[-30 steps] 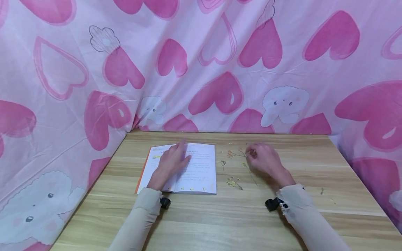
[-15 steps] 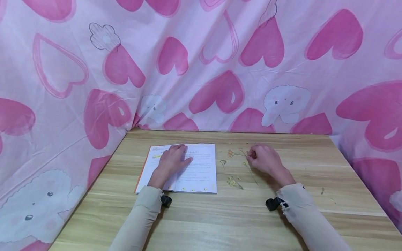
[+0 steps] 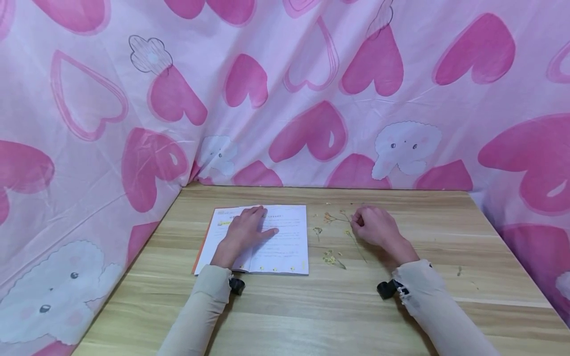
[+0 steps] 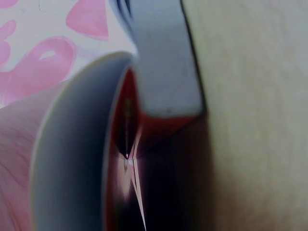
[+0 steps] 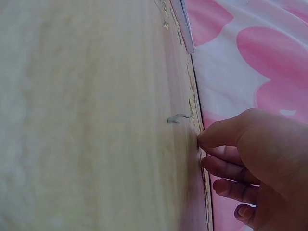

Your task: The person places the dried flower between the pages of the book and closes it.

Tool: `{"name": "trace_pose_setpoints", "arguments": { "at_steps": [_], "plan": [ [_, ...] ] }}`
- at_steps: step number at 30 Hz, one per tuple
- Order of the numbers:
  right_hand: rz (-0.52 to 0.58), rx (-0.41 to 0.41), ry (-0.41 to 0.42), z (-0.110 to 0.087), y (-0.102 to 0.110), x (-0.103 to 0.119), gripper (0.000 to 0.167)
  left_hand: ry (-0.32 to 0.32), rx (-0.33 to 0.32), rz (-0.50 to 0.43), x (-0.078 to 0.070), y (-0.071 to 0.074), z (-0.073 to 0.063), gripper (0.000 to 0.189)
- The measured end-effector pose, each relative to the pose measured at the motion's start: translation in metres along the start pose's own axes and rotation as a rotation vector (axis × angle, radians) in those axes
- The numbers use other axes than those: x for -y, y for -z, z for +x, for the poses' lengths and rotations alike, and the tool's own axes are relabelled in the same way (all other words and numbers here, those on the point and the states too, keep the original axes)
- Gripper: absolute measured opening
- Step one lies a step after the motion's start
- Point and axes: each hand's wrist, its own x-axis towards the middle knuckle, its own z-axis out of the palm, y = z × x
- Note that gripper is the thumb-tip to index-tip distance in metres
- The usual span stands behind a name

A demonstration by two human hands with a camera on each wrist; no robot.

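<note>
Book point(image 3: 282, 247) under left hand point(image 3: 245, 230) | fingers now lowered, thumb spread wider | right hand point(image 3: 377, 226) pinching dried sprig point(image 3: 328, 217)

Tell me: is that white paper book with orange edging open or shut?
Open: the white paper book shows two facing printed pages, the bare left hand resting across them.

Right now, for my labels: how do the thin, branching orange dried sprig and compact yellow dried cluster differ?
The sprig is orange; the cluster is yellow. The sprig spreads loosely, the cluster is bunched. The sprig's stem runs to the right hand; the cluster lies apart. Both lie on the wood-grained table.
</note>
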Motion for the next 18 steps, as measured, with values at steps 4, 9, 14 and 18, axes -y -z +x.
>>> {"name": "trace_pose_setpoints", "arguments": {
  "at_steps": [4, 9, 14, 18],
  "plan": [
    [0.008, 0.000, -0.017, 0.000, 0.000, 0.001, 0.007, 0.003, 0.004, 0.000, 0.000, -0.001, 0.001, 0.076],
    [0.020, -0.024, -0.013, 0.002, -0.001, 0.004, 0.008, 0.001, 0.011, -0.002, 0.001, 0.000, 0.000, 0.076],
    [0.038, -0.057, 0.015, 0.006, -0.003, 0.017, 0.009, -0.009, 0.023, 0.003, 0.002, 0.001, -0.001, 0.080],
    [0.049, -0.062, 0.014, 0.011, -0.006, 0.033, 0.007, -0.015, 0.038, 0.001, 0.003, 0.001, -0.001, 0.081]
  ]
}}
